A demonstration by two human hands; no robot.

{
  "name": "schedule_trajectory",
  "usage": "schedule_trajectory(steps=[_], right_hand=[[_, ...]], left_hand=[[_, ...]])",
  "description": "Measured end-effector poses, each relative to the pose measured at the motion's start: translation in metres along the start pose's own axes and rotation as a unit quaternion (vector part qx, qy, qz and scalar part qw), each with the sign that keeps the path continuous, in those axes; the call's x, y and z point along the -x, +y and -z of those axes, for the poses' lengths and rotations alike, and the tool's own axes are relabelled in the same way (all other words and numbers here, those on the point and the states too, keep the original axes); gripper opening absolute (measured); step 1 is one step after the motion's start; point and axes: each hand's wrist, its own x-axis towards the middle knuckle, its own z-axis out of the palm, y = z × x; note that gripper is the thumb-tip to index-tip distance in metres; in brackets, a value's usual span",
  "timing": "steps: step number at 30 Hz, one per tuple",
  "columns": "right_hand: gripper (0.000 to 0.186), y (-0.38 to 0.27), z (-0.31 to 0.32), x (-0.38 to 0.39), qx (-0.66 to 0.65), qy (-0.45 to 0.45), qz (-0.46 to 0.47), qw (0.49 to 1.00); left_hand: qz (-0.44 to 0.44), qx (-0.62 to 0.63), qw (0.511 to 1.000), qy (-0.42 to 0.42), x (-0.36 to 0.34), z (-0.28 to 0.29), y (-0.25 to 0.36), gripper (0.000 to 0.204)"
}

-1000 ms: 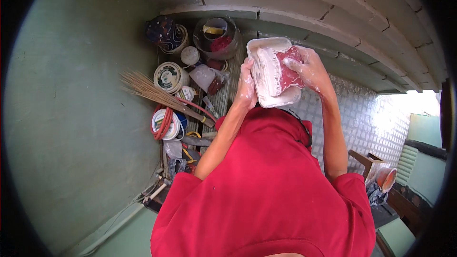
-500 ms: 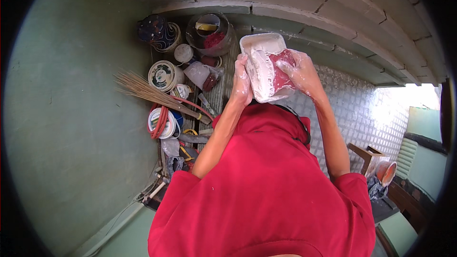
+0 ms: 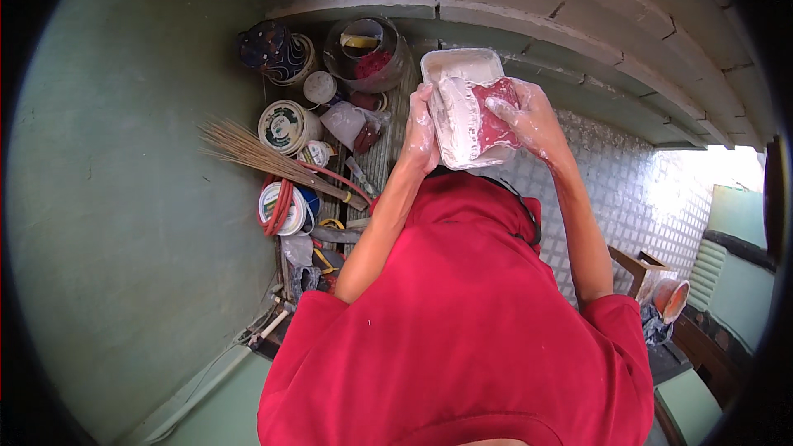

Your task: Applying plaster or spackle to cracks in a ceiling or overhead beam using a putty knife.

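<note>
A shallow white rectangular tray (image 3: 462, 58) is held up in front of my chest, with white paste (image 3: 456, 120) in it. My left hand (image 3: 420, 132) grips the tray's left side, fingers closed around the rim. In my right hand (image 3: 535, 122) is a flat red putty spreader (image 3: 494, 125), pinched with the thumb on top. The spreader lies over the tray, its left edge thickly coated with paste. White smears cover both hands. The fingers under the spreader and behind the tray are hidden.
Left of me, a wooden bench holds lidded white tubs (image 3: 285, 126), a clear round container (image 3: 396, 70), a stick broom (image 3: 273, 161) and a coiled red hose (image 3: 279, 208). A green wall (image 3: 132, 198) stands beyond it. An orange-lined bucket (image 3: 671, 299) sits at lower right.
The tray has shifted slightly up and to the right with my left hand. My right hand and the spreader have moved a little rightward and turned slightly, still over the tray.
</note>
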Motion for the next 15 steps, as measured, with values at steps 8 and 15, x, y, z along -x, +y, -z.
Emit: schedule_trajectory(steps=[8,15], right_hand=[[0.024,0.002,0.003,-0.005,-0.032,-0.026,-0.023,0.999],[0.026,-0.018,0.001,0.003,0.098,0.061,0.012,0.993]], left_hand=[[0.010,-0.001,1.000,-0.011,-0.005,-0.001,0.002,0.060],[-0.026,-0.010,1.000,0.014,-0.012,-0.002,-0.001,0.059]])
